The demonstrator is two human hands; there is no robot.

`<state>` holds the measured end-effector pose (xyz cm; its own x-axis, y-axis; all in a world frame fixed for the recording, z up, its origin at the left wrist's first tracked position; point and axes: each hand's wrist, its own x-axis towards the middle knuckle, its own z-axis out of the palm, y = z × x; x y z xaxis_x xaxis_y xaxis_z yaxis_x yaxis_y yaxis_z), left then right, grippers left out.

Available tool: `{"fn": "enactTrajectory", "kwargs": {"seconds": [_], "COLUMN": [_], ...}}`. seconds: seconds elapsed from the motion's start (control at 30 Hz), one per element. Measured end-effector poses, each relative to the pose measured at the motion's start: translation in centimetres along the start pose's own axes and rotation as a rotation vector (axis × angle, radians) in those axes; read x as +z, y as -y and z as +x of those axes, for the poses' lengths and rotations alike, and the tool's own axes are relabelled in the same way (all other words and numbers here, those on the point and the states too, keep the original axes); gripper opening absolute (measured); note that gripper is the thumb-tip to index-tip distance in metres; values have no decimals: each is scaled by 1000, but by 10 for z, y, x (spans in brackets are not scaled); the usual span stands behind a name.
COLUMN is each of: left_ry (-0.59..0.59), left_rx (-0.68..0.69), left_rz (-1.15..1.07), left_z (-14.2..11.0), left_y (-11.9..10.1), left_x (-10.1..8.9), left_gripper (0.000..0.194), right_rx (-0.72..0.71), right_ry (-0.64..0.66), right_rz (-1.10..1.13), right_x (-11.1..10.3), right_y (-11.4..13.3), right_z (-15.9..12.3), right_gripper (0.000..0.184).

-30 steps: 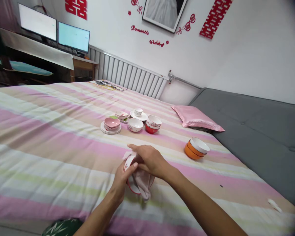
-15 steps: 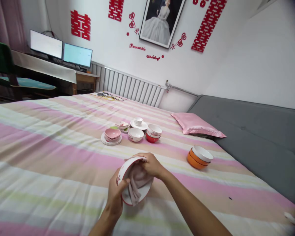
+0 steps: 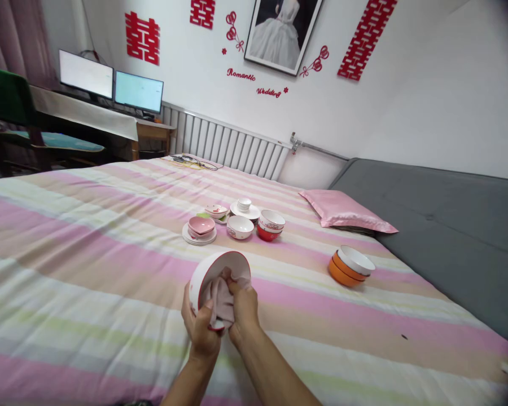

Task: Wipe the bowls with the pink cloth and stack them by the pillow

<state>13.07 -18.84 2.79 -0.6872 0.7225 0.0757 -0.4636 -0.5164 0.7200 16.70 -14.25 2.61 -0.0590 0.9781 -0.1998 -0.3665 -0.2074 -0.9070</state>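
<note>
Tilted on its side above the bed, a white bowl (image 3: 232,263) with a red rim is gripped by my left hand (image 3: 203,327), thumb over the near rim and fingers behind the outer wall. Inside the bowl, my right hand (image 3: 244,310) presses a bunched pinkish-beige cloth (image 3: 220,296) against the inner surface. Part of the cloth lies under the left thumb. The right fingertips are partly hidden in the folds.
Beyond my hands stand a pink heart-shaped bowl (image 3: 201,225) on white plates (image 3: 199,240), a white bowl (image 3: 240,228), a red bowl (image 3: 268,232) with a white one in it, and small stacked dishes (image 3: 244,204). Orange bowls (image 3: 345,272) and a pink pillow (image 3: 347,211) lie right.
My right hand and the cloth have moved from the bowl's far rim down to its near right side. The bowl has turned and shifted slightly left and up. The view has shifted a little.
</note>
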Motion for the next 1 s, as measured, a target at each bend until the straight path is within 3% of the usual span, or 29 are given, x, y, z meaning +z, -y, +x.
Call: {"fn": "enactTrajectory", "kwargs": {"seconds": [0.1, 0.2, 0.3, 0.43, 0.53, 0.67, 0.8, 1.0], "left_ry": [-35, 26, 162, 405, 585, 752, 737, 567], "left_rx": [53, 38, -53, -158, -240, -403, -412, -221], "left_rz": [65, 115, 209, 212, 196, 389, 519, 470], "left_z": [-6, -13, -16, -8, 1, 1, -6, -2], "left_y": [0, 2, 3, -1, -3, 0, 8, 24], "left_x": [-1, 0, 6, 16, 17, 15, 13, 2], "left_gripper": [50, 61, 70, 79, 74, 59, 39, 60], "right_rx": [24, 2, -99, -342, -472, -525, -643, -534], "right_ry": [-21, -6, -12, -11, 126, 427, 679, 671], "right_rz": [27, -5, -85, -284, -507, -873, -1386, -1070], "right_x": [8, 2, -20, -65, -91, -99, -93, -92], "right_y": [-10, -9, 10, 57, 90, 109, 110, 114], "right_z": [-13, -17, -7, 8, 5, -7, -4, 13], "right_gripper": [28, 27, 28, 31, 41, 54, 61, 58]}}
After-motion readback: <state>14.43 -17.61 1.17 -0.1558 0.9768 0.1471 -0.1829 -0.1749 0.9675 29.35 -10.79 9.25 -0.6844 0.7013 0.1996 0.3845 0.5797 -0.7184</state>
